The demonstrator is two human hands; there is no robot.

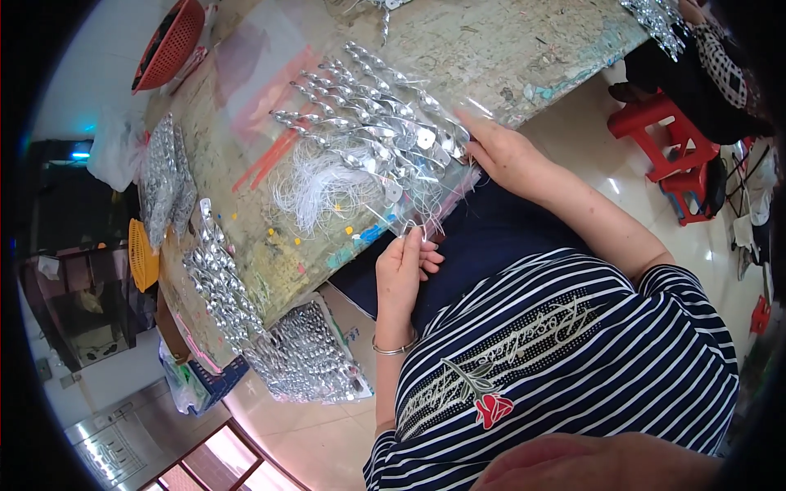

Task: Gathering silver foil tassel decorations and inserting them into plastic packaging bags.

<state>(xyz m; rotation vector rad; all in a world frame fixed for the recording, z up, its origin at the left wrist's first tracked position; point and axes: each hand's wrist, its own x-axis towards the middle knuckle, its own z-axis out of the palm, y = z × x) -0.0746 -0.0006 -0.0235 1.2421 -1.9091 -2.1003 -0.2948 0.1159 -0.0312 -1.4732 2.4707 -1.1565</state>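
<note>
Several shiny silver twisted strips (pixel 372 106) lie side by side on the worn table, partly over a clear plastic sheet. Small silver square tags (pixel 426 139) show at their near ends. My left hand (pixel 401 262) is closed in a pinch at the table's near edge, on thin white string by the strips' near ends. At the right side of the strips my right hand (pixel 512 159) is closed round the edge of the bunch, its fingertips partly hidden. A tangle of white string (pixel 319 188) lies left of the strips.
More silver strips (pixel 217 270) hang over the table's left edge beside a filled bag (pixel 307 352). A red basket (pixel 170 45) is at the far left, a yellow basket (pixel 142 255) below it. Red stools (pixel 663 135) and another person's patterned sleeve (pixel 720 61) are at the right.
</note>
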